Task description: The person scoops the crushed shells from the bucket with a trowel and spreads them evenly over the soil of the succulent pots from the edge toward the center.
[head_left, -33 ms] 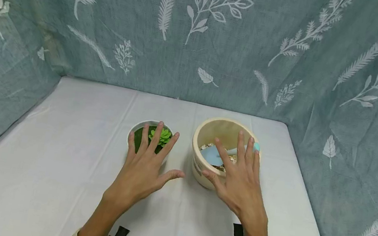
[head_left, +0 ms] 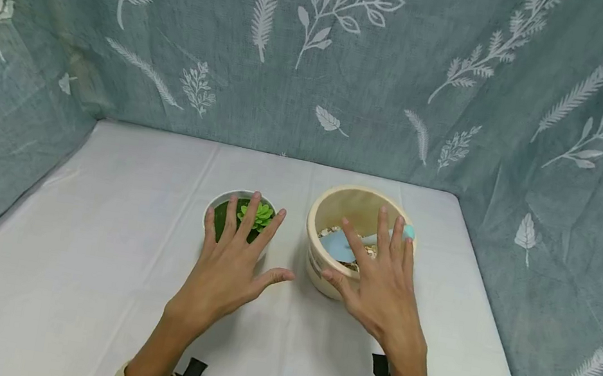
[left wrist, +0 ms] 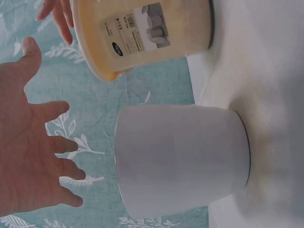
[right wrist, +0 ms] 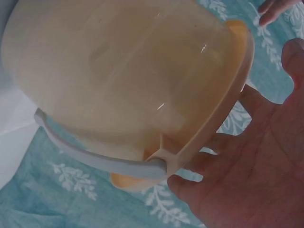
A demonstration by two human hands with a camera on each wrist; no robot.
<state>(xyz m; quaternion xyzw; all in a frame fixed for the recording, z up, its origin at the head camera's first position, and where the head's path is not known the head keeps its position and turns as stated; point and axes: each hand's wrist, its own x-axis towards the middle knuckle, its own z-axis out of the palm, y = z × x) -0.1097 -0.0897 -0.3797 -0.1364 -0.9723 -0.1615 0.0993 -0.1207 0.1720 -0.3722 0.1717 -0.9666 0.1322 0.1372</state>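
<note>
My left hand (head_left: 226,281), fingers spread and palm down, hovers above a white pot (left wrist: 183,159). Inside the pot a small green succulent (head_left: 262,216) shows between the fingers, set on a dark green surface. In the left wrist view there is a gap between the fingertips and the pot's rim. My right hand (head_left: 387,298), also spread, is over the near side of a cream plastic bucket (head_left: 318,270). A light blue trowel (head_left: 337,246) lies in the bucket on small tan and brown bits, its teal handle end at the right rim. Neither hand grips anything.
The bucket carries a printed label (left wrist: 137,33) and a grey swing handle (right wrist: 99,159) hanging down its side. Both containers stand upright on a white cloth (head_left: 92,261), a little apart. Green-grey leaf-patterned curtains (head_left: 187,15) enclose the back and sides.
</note>
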